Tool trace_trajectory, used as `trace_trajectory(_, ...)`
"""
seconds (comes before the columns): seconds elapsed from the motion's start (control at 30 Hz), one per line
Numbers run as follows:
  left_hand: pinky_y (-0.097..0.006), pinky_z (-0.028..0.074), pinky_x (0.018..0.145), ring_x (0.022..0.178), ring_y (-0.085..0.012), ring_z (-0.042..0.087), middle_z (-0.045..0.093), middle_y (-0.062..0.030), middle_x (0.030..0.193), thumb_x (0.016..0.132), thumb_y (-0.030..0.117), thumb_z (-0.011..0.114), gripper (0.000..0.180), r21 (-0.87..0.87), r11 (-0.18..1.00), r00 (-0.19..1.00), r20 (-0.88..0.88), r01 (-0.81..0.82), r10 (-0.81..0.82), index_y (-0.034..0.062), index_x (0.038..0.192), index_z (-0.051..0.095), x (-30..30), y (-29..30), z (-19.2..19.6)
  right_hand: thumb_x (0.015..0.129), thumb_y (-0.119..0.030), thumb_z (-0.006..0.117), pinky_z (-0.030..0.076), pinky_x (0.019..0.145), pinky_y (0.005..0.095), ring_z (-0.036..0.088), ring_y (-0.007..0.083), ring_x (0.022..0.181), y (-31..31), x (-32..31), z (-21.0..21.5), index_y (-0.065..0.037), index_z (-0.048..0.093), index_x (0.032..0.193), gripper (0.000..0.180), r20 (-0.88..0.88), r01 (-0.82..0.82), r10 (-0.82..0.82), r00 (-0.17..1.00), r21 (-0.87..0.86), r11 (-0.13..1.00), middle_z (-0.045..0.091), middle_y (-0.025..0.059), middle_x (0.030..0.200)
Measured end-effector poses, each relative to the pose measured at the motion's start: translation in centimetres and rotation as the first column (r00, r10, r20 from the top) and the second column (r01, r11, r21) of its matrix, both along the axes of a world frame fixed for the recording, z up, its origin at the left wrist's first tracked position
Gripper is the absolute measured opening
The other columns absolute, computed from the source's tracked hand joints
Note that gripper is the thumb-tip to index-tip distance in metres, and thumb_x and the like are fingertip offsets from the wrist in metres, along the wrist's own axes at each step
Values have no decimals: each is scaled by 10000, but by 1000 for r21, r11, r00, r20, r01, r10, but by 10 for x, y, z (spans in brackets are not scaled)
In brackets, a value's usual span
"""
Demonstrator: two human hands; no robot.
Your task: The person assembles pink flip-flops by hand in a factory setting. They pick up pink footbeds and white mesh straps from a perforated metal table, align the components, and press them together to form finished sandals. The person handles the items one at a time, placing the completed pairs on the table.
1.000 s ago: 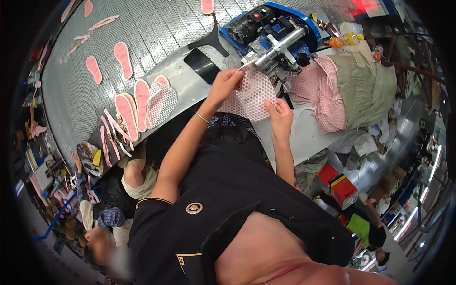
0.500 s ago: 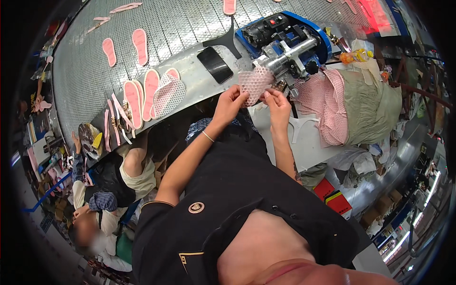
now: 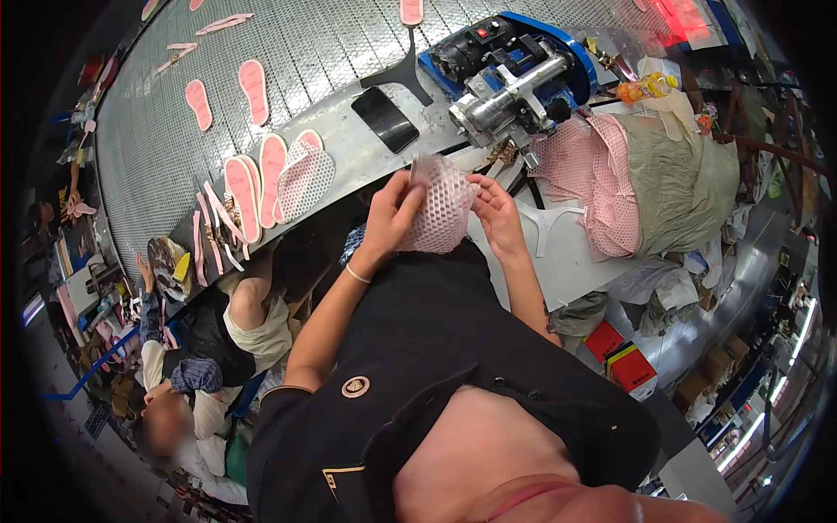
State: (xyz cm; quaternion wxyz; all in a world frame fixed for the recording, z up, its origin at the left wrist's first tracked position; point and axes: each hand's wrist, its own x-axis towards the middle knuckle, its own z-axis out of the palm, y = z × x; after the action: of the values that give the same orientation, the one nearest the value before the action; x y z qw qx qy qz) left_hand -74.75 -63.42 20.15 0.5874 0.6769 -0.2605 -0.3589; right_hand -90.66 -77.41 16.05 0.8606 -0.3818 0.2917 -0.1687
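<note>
A pale pink piece of honeycomb-patterned mesh [image 3: 438, 209] is held up in front of my body, between both hands. My left hand [image 3: 391, 213] grips its left side with the thumb over it. My right hand [image 3: 499, 216] pinches the upper right edge between thumb and fingers. Just beyond the piece stands a blue-based machine [image 3: 514, 83] with a metal cylinder arm; the mesh is apart from it. Left of the machine, a black phone [image 3: 384, 119] lies on the metal table edge.
Pink insoles [image 3: 254, 93] lie on the grey belt [image 3: 314, 52]. More insoles [image 3: 241, 199], a similar mesh piece [image 3: 307, 183] and pink straps [image 3: 212, 222] sit along its near edge. Right are stacked pink mesh [image 3: 593, 183], green cloth [image 3: 680, 183] and a bottle [image 3: 647, 88]. Another person [image 3: 205, 349] sits at left.
The mesh piece has come away from the machine's cylinder, toward my body. My left hand has shifted left and nearer with it; my right hand has moved slightly down and left, still pinching the edge.
</note>
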Motion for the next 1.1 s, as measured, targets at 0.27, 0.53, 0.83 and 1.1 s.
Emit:
trace_trajectory(0.27, -252, 395, 570, 612, -73, 462, 525, 4, 687, 931, 221, 559, 213, 50, 997, 995, -87, -52, 57, 14, 885, 546, 11, -49, -49, 839, -34, 680, 492, 790, 250, 615, 109, 856, 2, -16, 9, 25, 574, 1077, 267, -35, 240, -243, 969, -58, 969, 645, 57, 975)
trace_trajectory(0.53, -217, 483, 628, 728, -70, 590, 651, -24, 902, 878, 173, 671, 285, -4, 975, 799, -572, 221, -184, -6, 1084, 590, 25, -60, -45, 829, -20, 672, 506, 732, 242, 630, 101, 788, -3, -15, 11, 37, 598, 1069, 257, -237, 151, -218, 947, -274, 950, 670, 63, 942)
trace_trajectory(0.83, -288, 556, 767, 858, -139, 661, 673, -91, 1014, 846, 96, 686, 321, -87, 982, 699, -691, 170, -182, -18, 1127, 581, 32, -48, -44, 810, -15, 682, 502, 693, 233, 631, 96, 749, -24, 10, 14, 47, 618, 1033, 240, -288, 49, -135, 948, -285, 957, 678, 70, 913)
trace_trajectory(1.1, -291, 547, 704, 790, -144, 654, 677, -84, 944, 882, 113, 635, 232, 23, 1000, 793, -609, -4, 17, -39, 1058, 626, 18, -37, -63, 810, -20, 683, 490, 640, 222, 619, 82, 696, -39, 38, 7, 40, 656, 939, 145, -298, 12, -113, 948, -322, 947, 682, 51, 843)
